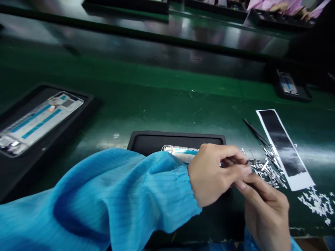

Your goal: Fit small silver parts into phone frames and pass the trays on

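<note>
My left hand [213,176], in a blue sleeve, reaches across to the right with thumb and forefinger pinched together. Against its fingertips, the fingers of my right hand [269,207] are closed in a pinch too. Only a tiny dark tip shows between the left fingertips, too small to name. Under the left hand, partly covered by hand and sleeve, lies a phone frame [180,150] with a blue strip, in a black tray [149,139]. Just beyond the fingertips is a heap of small silvery and dark strips [270,170].
Dark tweezers [255,131] lie beside a white-edged sheet with a black surface [284,143]. White scraps [318,202] are scattered at the right. Another phone frame [43,122] sits in a black tray [86,104] at left, and one more tray [300,96] stands far right. A ledge runs behind.
</note>
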Motion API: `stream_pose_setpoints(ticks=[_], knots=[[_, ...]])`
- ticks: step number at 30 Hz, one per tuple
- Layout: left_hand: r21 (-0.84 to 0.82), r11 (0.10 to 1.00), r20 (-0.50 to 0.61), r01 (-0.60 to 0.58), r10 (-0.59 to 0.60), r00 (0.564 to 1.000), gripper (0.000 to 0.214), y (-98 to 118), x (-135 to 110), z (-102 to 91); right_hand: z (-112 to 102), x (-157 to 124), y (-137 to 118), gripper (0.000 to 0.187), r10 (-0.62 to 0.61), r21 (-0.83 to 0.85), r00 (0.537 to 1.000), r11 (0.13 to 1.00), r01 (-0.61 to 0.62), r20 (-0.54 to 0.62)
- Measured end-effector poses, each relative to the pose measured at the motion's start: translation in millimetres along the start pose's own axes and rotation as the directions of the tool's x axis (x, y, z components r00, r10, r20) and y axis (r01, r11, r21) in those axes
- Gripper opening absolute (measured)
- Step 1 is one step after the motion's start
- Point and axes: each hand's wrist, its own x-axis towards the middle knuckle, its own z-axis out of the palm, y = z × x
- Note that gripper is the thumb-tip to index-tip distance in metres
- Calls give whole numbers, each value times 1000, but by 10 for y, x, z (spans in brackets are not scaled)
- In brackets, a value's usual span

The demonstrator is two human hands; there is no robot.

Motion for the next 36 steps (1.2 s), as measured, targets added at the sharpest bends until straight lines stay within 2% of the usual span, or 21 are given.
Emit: stream_pose_setpoints(ticks=[2,4,7,9,11,13,15,19,21,24,29,36], knots=[[53,993,-30,-104,106,994,6,53,-35,-55,53,41,-58,16,-49,-32,999,998,49,3],[105,983,-48,-150,155,987,7,110,-22,-147,106,95,-111,20,-134,-139,991,981,132,-7],[292,942,-65,-168,195,979,8,116,76,-347,138,195,-110,15,-274,-413,960,870,270,50],[481,859,-8,-176,205,979,8,27,159,-474,124,255,-37,11,-337,-578,932,737,351,136],[650,738,105,-180,148,983,9,-116,224,-545,99,294,65,11,-377,-681,903,607,410,208],[771,606,190,-199,80,979,9,-261,257,-545,83,306,154,12,-407,-741,877,500,447,255],[832,498,235,-243,80,969,10,-366,264,-492,83,299,202,15,-419,-761,861,445,472,289],[853,391,274,-346,230,934,13,-442,238,-375,109,270,195,22,-415,-738,836,422,526,359],[863,350,279,-363,269,922,15,-452,226,-354,125,265,178,22,-422,-740,820,390,548,385],[879,301,286,-369,286,915,16,-460,219,-360,147,274,162,21,-429,-739,799,349,576,421],[880,252,325,-402,296,898,17,-452,220,-386,168,291,144,19,-431,-718,773,327,615,466],[884,192,373,-426,257,891,14,-422,232,-395,176,287,137,19,-412,-710,761,307,634,501]])
